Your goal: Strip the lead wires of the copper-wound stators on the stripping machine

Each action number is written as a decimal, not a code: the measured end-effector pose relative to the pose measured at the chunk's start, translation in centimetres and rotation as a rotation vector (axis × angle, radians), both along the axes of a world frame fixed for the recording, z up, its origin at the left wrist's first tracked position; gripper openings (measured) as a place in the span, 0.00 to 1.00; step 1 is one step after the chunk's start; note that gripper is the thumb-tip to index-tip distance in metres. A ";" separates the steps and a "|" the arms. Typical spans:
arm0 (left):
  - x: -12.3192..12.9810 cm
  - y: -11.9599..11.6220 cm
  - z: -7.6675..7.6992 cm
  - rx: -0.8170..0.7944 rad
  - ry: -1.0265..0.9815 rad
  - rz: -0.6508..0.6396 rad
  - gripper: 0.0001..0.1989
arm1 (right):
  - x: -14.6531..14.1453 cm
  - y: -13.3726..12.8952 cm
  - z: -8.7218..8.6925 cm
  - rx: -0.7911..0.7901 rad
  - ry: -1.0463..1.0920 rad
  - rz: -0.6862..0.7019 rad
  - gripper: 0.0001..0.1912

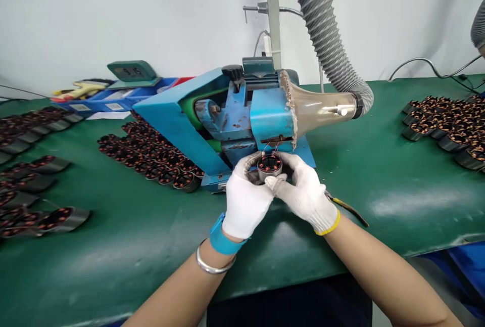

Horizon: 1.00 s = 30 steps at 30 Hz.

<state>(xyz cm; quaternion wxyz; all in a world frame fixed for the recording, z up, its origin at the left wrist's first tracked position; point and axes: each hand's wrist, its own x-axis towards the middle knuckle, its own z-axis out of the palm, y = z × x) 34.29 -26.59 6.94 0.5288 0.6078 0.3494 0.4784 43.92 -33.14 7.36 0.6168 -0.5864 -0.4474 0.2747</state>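
Both hands wear white gloves and grip one motor stator (270, 171), a dark metal ring with copper windings inside. My left hand (248, 190) wraps its left side, and my right hand (301, 185) presses its front and right side. Thin wires rise from the stator's top towards the opening of a blue belt-driven machine (271, 114) just behind it. Whether the wires touch the machine, I cannot tell. Beneath and beside the right glove lie pliers (350, 209) with yellow handles, partly hidden by the hand.
Rows of stators (151, 157) stand left of the machine, with more stators (62, 218) at the far left and another group (450, 130) on the right. A grey hose (326, 29) runs up from the machine's clear funnel. Blue bins (113, 100) sit behind on the green table (379, 175).
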 end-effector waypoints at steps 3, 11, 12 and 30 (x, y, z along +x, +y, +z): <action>0.6 0.1 0.4 -0.014 -0.034 -0.009 0.30 | 0.5 0.5 0.2 0.020 -0.036 0.007 0.28; 1.1 0.2 2.3 0.083 0.154 -0.005 0.22 | 1.2 0.6 0.9 0.068 -0.058 -0.038 0.22; 1.2 0.3 2.4 0.086 0.170 -0.004 0.21 | 1.2 0.6 0.8 0.073 -0.054 -0.040 0.21; 0.7 1.2 2.3 -0.027 -0.001 -0.185 0.26 | 0.6 0.3 0.8 0.106 -0.099 -0.099 0.24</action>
